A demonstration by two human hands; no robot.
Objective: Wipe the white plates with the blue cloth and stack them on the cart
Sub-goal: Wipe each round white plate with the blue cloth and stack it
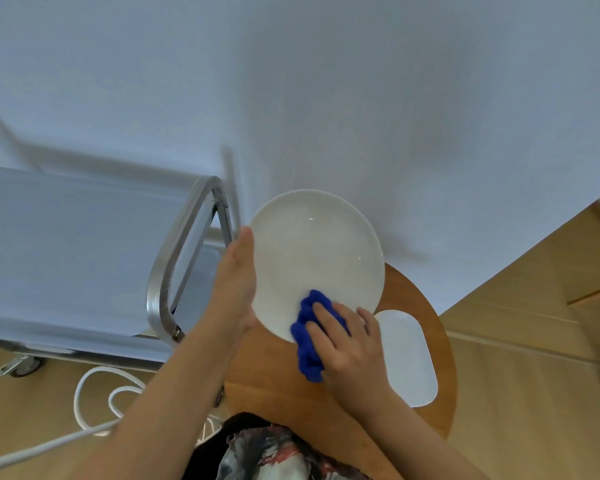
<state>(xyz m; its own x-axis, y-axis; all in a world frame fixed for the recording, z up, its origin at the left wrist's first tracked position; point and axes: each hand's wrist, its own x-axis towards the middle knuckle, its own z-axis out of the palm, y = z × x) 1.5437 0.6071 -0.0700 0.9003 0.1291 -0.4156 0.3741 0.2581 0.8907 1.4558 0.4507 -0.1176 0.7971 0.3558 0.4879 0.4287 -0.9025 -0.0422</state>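
My left hand point(234, 285) grips the white plate point(317, 251) by its rim. My right hand point(347, 344) presses the bunched blue cloth point(307, 341) onto it, fingers curled over the cloth.
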